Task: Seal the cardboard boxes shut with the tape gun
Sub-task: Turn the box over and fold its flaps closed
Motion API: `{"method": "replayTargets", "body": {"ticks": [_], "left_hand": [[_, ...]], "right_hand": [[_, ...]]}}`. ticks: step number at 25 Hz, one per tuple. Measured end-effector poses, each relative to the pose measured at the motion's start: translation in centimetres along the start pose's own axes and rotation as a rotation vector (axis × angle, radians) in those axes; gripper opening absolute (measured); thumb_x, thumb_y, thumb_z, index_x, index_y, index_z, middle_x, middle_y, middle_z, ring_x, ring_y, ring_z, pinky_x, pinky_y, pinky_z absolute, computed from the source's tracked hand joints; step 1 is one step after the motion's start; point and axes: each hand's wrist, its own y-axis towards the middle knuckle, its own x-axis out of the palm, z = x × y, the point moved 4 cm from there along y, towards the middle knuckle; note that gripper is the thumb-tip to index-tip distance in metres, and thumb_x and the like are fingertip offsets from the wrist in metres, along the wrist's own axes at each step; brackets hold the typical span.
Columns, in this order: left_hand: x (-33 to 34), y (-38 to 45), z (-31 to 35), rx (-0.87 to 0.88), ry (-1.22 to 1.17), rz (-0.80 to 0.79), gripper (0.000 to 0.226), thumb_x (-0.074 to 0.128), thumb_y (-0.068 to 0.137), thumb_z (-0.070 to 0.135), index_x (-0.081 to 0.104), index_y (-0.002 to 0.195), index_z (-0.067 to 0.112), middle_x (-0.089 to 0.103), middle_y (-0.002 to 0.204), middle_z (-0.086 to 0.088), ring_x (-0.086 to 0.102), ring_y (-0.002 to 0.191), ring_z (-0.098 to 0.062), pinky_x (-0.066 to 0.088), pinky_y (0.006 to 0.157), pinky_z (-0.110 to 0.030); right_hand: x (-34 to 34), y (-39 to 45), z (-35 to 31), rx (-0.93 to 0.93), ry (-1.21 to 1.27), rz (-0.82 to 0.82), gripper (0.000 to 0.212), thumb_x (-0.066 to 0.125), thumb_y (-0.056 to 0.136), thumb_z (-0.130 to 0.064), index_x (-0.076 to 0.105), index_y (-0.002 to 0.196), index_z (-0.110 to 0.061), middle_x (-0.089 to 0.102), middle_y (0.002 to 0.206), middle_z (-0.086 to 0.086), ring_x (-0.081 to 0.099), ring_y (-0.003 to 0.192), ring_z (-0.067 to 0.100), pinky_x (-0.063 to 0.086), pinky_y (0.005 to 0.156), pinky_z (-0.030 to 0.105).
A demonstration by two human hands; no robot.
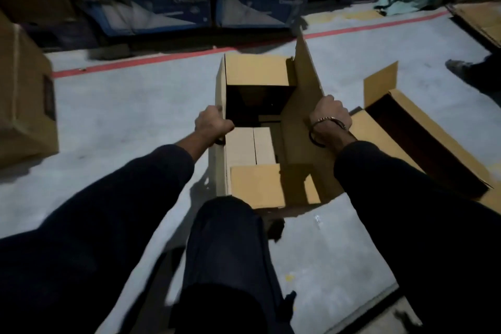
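An open brown cardboard box stands on the grey floor in front of me, its flaps up and its inside dark. My left hand grips the box's left wall at the rim. My right hand, with a bracelet on the wrist, grips the tall right flap, which stands upright. The short near flap and far flap lie folded partly inward. No tape gun is in view.
A second open cardboard box lies on its side to the right. A big closed carton stands at the left. Blue-and-white stacked boxes line the back behind a red floor line. Another person's shoe is at far right. My knee is just before the box.
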Motion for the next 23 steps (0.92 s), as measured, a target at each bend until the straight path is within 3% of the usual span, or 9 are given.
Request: {"method": "replayTargets", "body": {"ticks": [4,10,14,17,20,21,23], "left_hand": [[-8.4,3.2,-4.3,0.016,-0.066,0.032,0.068,0.079,0.077,0.022,0.058,0.142,0.017,0.074,0.107,-0.009,0.075,0.080,-0.031,0.066,0.061,-0.046],[-18.6,1.7,-19.4,-0.067,0.053,0.154,0.070,0.074,0.070,0.029,0.060,0.137,0.015,0.075,0.104,-0.011,0.073,0.082,-0.036,0.066,0.071,-0.049],[-19.4,-1.2,-29.9,-0.147,0.040,0.151,0.067,0.076,0.071,0.029,0.061,0.135,0.017,0.074,0.104,-0.012,0.072,0.085,-0.036,0.064,0.075,-0.049],[-18.3,-2.9,-36.4,-0.205,0.042,0.149,0.064,0.077,0.080,0.024,0.059,0.141,0.018,0.074,0.116,-0.014,0.070,0.097,-0.038,0.062,0.085,-0.048],[-17.7,-4.7,-40.2,-0.223,0.129,0.205,0.061,0.074,0.089,0.026,0.055,0.146,0.020,0.071,0.127,-0.010,0.067,0.111,-0.038,0.055,0.091,-0.044],[-17.4,-5.0,-40.6,-0.203,0.170,0.217,0.061,0.071,0.091,0.029,0.053,0.148,0.022,0.071,0.127,-0.010,0.068,0.110,-0.038,0.055,0.089,-0.044],[-16.7,-5.7,-40.4,-0.155,0.245,0.225,0.055,0.063,0.096,0.028,0.048,0.149,0.024,0.073,0.120,-0.013,0.070,0.101,-0.038,0.056,0.081,-0.044]], "right_hand": [[-0.4,-1.3,-9.4,-0.138,0.053,0.032,0.049,0.070,0.095,-0.027,0.053,0.136,-0.007,0.061,0.135,0.015,0.060,0.123,0.037,0.050,0.093,0.041],[6.6,-7.2,-19.6,-0.151,0.306,-0.136,0.045,0.067,0.090,-0.032,0.056,0.129,-0.011,0.065,0.121,0.011,0.063,0.107,0.034,0.054,0.086,0.039],[15.2,-11.8,-21.6,-0.158,0.367,-0.313,0.037,0.064,0.092,-0.023,0.054,0.126,-0.009,0.061,0.114,0.012,0.058,0.096,0.031,0.048,0.077,0.036],[20.4,-13.6,-22.3,-0.146,0.370,-0.432,0.037,0.058,0.089,-0.015,0.056,0.125,-0.008,0.063,0.113,0.013,0.060,0.095,0.033,0.047,0.073,0.034],[22.6,-13.2,-22.7,-0.061,0.341,-0.553,0.051,0.052,0.081,-0.015,0.054,0.131,-0.007,0.065,0.115,0.018,0.063,0.101,0.038,0.047,0.064,0.033],[22.9,-13.0,-22.5,-0.038,0.284,-0.567,0.054,0.054,0.082,-0.016,0.051,0.136,-0.005,0.063,0.122,0.020,0.062,0.107,0.039,0.050,0.066,0.035],[22.7,-13.3,-22.0,-0.090,0.085,-0.490,0.061,0.064,0.089,-0.017,0.039,0.144,-0.005,0.051,0.138,0.021,0.053,0.123,0.040,0.051,0.086,0.045]]}}
